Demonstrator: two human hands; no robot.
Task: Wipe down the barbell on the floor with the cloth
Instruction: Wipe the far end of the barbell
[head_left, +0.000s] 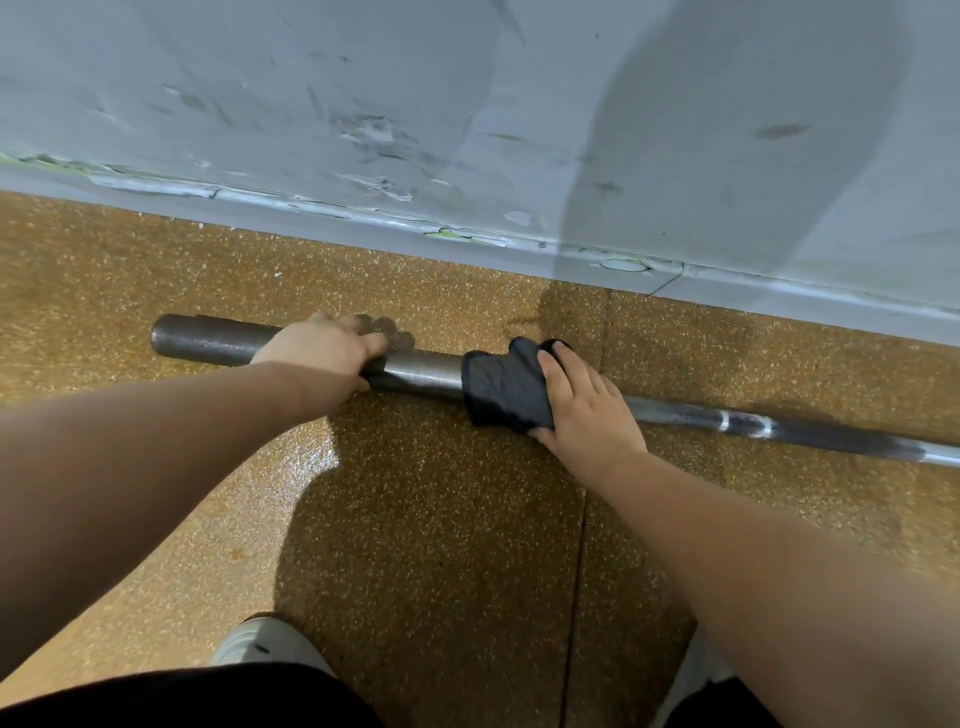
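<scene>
Both hands grip: left hand (324, 345) around barbell (421, 371), right hand (584, 410) clutching cloth (501, 389) over it.

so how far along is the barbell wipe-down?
Mid-wipe. Done: cannot tell, no stretch looks cleaner than the rest. In hand: the right hand grips the cloth wrapped over the barbell near the inner end of its thick sleeve, while the left hand grips the sleeve. Left, likely: the thin shaft running right out of view, and the sleeve under the left hand.
</scene>
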